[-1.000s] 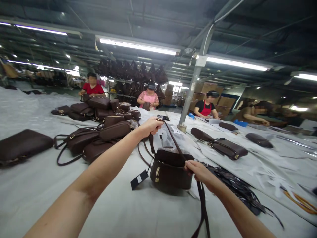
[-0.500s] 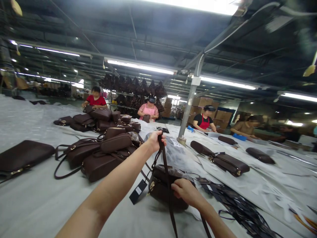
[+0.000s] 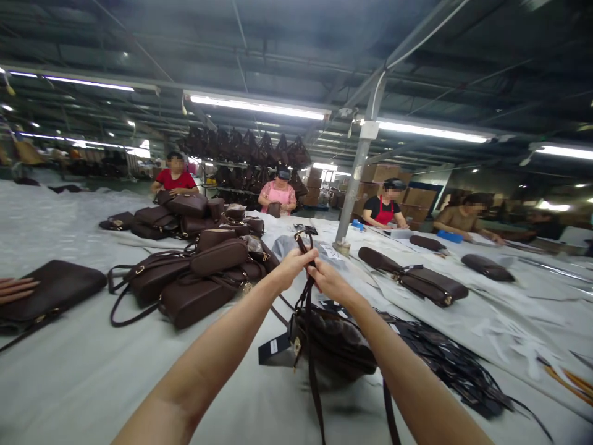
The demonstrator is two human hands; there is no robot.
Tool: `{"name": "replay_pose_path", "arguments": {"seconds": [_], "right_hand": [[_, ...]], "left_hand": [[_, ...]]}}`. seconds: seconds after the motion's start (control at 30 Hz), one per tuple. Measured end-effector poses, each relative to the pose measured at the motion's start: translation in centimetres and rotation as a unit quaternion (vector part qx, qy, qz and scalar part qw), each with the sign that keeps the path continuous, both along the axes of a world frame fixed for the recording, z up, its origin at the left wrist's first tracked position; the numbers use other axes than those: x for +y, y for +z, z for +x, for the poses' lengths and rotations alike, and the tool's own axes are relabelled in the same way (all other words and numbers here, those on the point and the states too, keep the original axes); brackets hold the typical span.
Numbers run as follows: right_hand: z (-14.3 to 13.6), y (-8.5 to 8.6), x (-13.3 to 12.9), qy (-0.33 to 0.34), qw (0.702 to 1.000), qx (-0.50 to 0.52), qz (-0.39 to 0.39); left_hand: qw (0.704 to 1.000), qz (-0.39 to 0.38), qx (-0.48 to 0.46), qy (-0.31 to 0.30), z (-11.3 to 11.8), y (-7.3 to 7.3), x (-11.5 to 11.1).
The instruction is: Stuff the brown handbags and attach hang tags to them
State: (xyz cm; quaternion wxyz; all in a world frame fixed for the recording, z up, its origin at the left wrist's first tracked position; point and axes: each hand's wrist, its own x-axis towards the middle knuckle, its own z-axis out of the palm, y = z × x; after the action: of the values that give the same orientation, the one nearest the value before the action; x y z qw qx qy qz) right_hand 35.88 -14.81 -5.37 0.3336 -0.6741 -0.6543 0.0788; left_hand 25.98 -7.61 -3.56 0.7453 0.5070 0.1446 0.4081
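Observation:
Both hands meet on the dark brown strap (image 3: 311, 364) of a handbag, above the bag itself. My left hand (image 3: 296, 264) is closed round the strap near its upper end. Beside it, my right hand (image 3: 328, 279) pinches the same strap with fingers closed. The dark brown handbag (image 3: 340, 340) rests on the table below, tilted, its top showing a shiny clear lining or wrap. A black hang tag (image 3: 274, 350) dangles from its left side near a gold fitting. The strap's lower part trails towards me past the bag.
A pile of brown bags (image 3: 204, 284) lies left of centre. At the far left a co-worker's hand (image 3: 16, 289) rests on another bag (image 3: 69, 287). Black tags (image 3: 445, 358) are heaped on the right. A metal post (image 3: 356, 185) rises from the table. Several co-workers sit opposite.
My right hand has left the bag's front and risen to the strap beside my left hand. The bag has shifted slightly right. Another person's hand has appeared at the far left.

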Motion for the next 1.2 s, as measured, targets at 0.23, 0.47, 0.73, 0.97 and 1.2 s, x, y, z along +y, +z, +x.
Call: {"name": "replay_pose_path", "arguments": {"seconds": [0.23, 0.47, 0.73, 0.97, 1.2], "right_hand": [[-1.0, -0.3, -1.1, -0.051, 0.998, -0.043, -0.011], [-3.2, -2.2, -8.6, -0.054, 0.993, -0.092, -0.055], [6.7, -2.6, -17.1, -0.081, 0.989, 0.028, -0.12], [2.8, 1.5, -11.3, -0.048, 0.971, -0.235, 0.002], [-0.3, 4.1, -4.2, -0.089, 0.933, -0.345, 0.05]], "left_hand": [[1.0, 0.0, 0.0, 0.012, 1.3, -2.3, -0.6], [0.988, -0.138, -0.039, 0.052, -0.1, 0.1, 2.0], [0.996, -0.082, 0.038, -0.01, -2.8, -1.3, 2.7], [0.962, -0.008, 0.132, -0.24, -1.6, -1.0, -0.8], [0.956, -0.048, 0.106, -0.268, -1.6, -1.0, -1.1]]}}
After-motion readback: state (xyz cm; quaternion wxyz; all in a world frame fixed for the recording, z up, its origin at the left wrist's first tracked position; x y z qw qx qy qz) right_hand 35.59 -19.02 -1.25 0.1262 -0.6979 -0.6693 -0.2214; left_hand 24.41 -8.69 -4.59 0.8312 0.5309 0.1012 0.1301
